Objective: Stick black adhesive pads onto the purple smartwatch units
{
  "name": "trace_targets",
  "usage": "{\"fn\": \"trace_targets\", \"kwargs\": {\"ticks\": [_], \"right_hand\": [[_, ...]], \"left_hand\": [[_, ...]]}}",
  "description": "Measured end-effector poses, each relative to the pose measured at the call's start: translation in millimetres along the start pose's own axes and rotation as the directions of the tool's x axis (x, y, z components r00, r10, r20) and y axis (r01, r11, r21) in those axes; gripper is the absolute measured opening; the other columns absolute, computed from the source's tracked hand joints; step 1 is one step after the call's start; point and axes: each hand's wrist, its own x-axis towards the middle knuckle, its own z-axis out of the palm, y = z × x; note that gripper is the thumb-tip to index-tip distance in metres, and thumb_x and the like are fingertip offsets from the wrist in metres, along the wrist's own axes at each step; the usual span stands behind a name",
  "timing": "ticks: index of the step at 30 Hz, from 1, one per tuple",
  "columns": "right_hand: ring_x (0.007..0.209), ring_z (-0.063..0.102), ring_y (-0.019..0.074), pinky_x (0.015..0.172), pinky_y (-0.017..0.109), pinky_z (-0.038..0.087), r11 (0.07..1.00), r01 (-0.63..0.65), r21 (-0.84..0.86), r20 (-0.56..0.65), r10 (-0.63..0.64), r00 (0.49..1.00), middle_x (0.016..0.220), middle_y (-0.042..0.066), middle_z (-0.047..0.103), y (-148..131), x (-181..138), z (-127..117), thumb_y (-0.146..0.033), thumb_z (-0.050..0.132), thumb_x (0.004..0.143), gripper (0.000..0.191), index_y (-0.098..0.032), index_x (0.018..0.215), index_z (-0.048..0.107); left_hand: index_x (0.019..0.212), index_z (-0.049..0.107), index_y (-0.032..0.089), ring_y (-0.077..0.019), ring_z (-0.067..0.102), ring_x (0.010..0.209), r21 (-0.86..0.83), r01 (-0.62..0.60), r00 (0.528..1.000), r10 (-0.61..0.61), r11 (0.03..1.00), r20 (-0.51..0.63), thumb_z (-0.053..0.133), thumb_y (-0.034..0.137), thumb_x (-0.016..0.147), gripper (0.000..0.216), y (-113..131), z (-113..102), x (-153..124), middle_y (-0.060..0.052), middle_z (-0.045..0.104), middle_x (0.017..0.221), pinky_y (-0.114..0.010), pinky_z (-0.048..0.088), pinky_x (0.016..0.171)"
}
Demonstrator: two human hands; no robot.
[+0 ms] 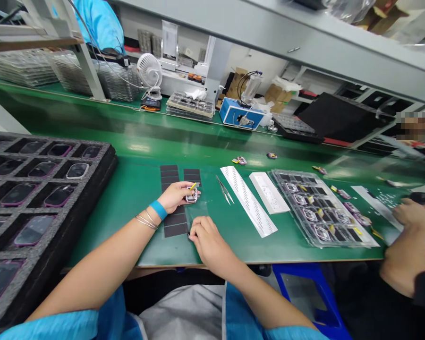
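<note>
My left hand (175,197) is closed on a small square watch-like part (191,194) with a pale frame and a yellow tab, held above a sheet of black adhesive strips (176,224). Close to that sheet's right edge, my right hand (208,240) has its thumb and index finger pinched together. A tiny dark bit shows at its fingertips, too small to name. Tweezers (225,190) lie to the right, beside a white sheet of printed labels (248,200) and a shallow white box (268,192).
A foam tray (108,163) with dark watch-like faces stands at left. Right of the box lies a clear plastic tray (340,241) of similar parts. A co-worker's hand (416,215) is at far right. Behind are a small fan (149,70) and a blue device (230,113).
</note>
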Motion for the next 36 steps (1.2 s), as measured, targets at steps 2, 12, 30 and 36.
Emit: {"fn": "trace_targets", "kwargs": {"ticks": [2,12,30,36], "right_hand": [[0.091,0.048,0.0195,0.080,0.036,0.044,0.993,0.109,0.045,0.022,-0.110,0.994,0.097,0.008,0.053,-5.4,-6.6,-13.3,-0.009,0.043,0.089,0.013,-0.019,0.085,0.050],[0.083,0.063,0.0183,0.082,0.036,0.048,0.894,0.144,0.424,-0.295,-0.014,0.956,0.084,0.003,0.068,44.4,77.0,-67.2,-0.023,0.061,0.079,0.008,-0.021,0.072,0.059],[0.070,0.062,0.0151,0.071,0.030,0.050,0.751,-0.025,0.660,-0.220,0.225,0.949,0.074,0.000,0.066,70.6,89.9,-16.3,-0.026,0.071,0.068,0.021,-0.020,0.075,0.051],[0.068,0.062,0.0148,0.069,0.028,0.049,0.812,-0.020,0.583,-0.269,0.216,0.939,0.075,0.000,0.066,66.0,88.1,-15.2,-0.023,0.067,0.072,0.014,-0.020,0.074,0.053]], "left_hand": [[0.087,0.066,0.012,-0.0149,0.066,0.065,0.002,0.003,1.000,-0.003,1.000,-0.003,0.069,0.006,0.066,0.022,0.2,0.4,0.0,-0.010,0.072,0.079,-0.027,0.053,0.062],[0.084,0.067,0.012,-0.0132,0.064,0.058,0.000,-0.049,0.999,0.049,0.999,-0.011,0.071,0.009,0.063,0.022,0.9,3.5,-2.0,-0.004,0.068,0.069,-0.028,0.055,0.059],[0.090,0.070,0.012,-0.0142,0.063,0.063,0.011,-0.024,1.000,0.024,1.000,-0.002,0.073,0.016,0.063,0.027,-1.9,1.5,2.3,-0.007,0.068,0.076,-0.029,0.057,0.059],[0.089,0.070,0.012,-0.0148,0.064,0.065,-0.014,-0.024,0.999,0.024,1.000,-0.024,0.070,0.014,0.064,0.025,-0.9,3.5,0.2,-0.008,0.069,0.077,-0.028,0.057,0.059]]}}
